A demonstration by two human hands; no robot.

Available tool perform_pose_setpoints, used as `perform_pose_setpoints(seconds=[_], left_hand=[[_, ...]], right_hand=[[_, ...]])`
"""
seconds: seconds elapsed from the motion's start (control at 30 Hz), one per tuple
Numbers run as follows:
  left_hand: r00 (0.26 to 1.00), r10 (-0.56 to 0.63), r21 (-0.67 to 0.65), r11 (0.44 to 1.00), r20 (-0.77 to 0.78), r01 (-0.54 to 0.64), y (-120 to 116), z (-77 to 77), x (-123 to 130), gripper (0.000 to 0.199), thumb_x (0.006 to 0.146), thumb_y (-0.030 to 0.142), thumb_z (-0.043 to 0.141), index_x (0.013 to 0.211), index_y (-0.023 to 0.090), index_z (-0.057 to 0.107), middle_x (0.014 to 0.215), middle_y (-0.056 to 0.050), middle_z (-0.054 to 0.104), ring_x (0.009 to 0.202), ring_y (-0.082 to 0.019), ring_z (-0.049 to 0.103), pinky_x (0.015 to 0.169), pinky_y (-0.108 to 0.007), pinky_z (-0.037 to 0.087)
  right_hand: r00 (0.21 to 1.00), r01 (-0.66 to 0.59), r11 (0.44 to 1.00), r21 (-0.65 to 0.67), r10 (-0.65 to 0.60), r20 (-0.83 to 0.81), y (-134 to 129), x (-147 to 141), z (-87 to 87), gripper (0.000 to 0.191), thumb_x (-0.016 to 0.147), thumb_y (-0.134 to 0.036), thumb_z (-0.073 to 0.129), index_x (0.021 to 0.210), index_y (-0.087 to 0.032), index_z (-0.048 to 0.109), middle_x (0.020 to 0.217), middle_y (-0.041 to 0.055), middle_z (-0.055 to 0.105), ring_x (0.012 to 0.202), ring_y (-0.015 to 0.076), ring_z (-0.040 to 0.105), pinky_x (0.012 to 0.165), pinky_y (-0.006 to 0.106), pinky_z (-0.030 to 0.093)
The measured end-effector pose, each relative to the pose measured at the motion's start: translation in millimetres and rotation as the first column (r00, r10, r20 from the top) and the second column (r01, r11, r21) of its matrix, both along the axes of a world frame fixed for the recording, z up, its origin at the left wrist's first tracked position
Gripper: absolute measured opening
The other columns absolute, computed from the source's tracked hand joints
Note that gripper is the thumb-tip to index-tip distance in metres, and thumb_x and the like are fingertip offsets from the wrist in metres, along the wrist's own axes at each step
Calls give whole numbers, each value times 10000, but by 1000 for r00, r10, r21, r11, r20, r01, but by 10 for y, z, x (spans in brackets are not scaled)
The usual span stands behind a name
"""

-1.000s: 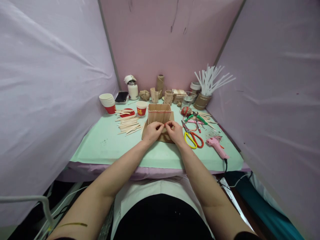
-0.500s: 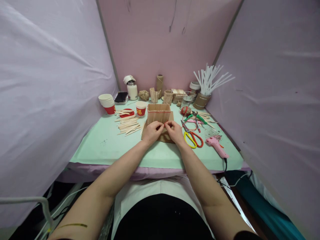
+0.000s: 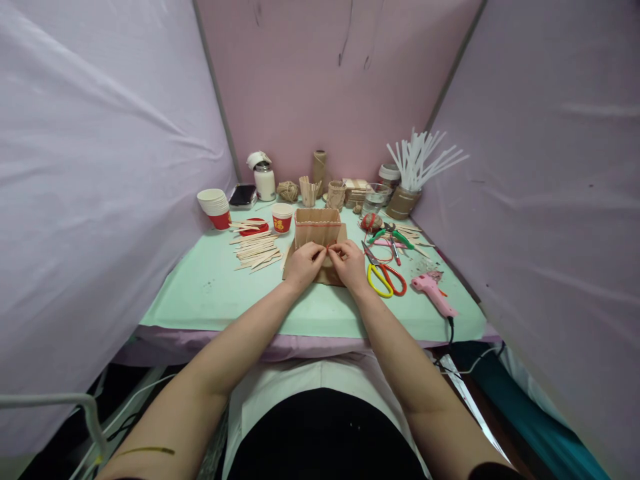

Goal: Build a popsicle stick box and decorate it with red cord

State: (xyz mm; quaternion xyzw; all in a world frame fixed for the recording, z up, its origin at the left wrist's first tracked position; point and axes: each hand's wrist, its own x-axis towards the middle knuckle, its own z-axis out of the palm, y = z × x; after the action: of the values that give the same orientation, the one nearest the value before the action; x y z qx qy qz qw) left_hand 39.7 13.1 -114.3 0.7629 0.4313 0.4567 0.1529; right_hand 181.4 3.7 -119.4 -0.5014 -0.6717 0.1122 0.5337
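Note:
A small brown box (image 3: 318, 230) with ribbed walls stands in the middle of the table, a line of red string along its upper edge. Beneath it lies a flat brown cardboard piece (image 3: 333, 273). Right in front of the box, my left hand (image 3: 306, 262) and my right hand (image 3: 349, 262) meet with fingertips almost touching. Both are closed in a pinch on a bit of red string (image 3: 327, 248), most of which my fingers cover. To the right, red string trails by a wound ball of it (image 3: 371, 222).
Scissors (image 3: 383, 273), green-handled pliers (image 3: 393, 233) and a pink glue gun (image 3: 434, 293) lie on the right. Wooden sticks (image 3: 257, 252), a red-and-white paper cup (image 3: 282, 219) and stacked cups (image 3: 215, 207) are on the left. Jars, twine and white sticks (image 3: 417, 160) line the back.
My right hand has shifted very slightly left, and the pinched red string with it. Both hands stay in front of the box; nothing else has visibly moved.

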Motion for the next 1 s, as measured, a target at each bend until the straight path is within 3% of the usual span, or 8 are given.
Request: perform_pose_setpoints(seconds=[0.3,0.5,0.73,0.87,1.0], left_hand=[[997,-44,11,999,-59,44,15,-42,-8,211,912,255,500,862,171,687,847,-56,652,817,-171,593,772,-286,452],[999,-48,-46,998,-8,48,-10,-8,9,187,884,237,525,848,175,697,868,-58,672,844,-175,595,809,-292,445],[979,29,-234,972,203,19,1,18,42,165,807,223,557,775,162,707,813,-44,696,777,-161,602,750,-273,443],[934,55,-379,921,352,89,94,-63,38,167,761,249,565,737,158,703,722,-20,681,679,-138,583,640,-246,433],[870,69,-489,848,488,207,148,-93,42,165,737,281,586,692,142,663,582,10,579,516,-87,466,493,-212,354]], right_hand=[[996,-20,998,-61,15,-86,32,5,-27,144,796,-301,589,747,-198,676,781,49,656,726,185,587,716,326,474],[994,-24,994,-105,12,-110,69,-10,-79,142,793,-300,558,760,-190,641,773,42,634,719,177,571,697,313,463],[993,-34,994,-100,22,-113,79,-46,-106,133,808,-301,528,777,-197,604,824,48,620,782,187,564,742,326,452],[992,-59,995,-85,49,-116,71,-55,-99,139,820,-311,526,777,-200,599,826,49,616,791,192,564,746,331,450],[988,-85,993,-78,74,-134,64,-60,-91,147,829,-318,527,779,-204,603,833,47,621,778,189,569,733,330,454]])
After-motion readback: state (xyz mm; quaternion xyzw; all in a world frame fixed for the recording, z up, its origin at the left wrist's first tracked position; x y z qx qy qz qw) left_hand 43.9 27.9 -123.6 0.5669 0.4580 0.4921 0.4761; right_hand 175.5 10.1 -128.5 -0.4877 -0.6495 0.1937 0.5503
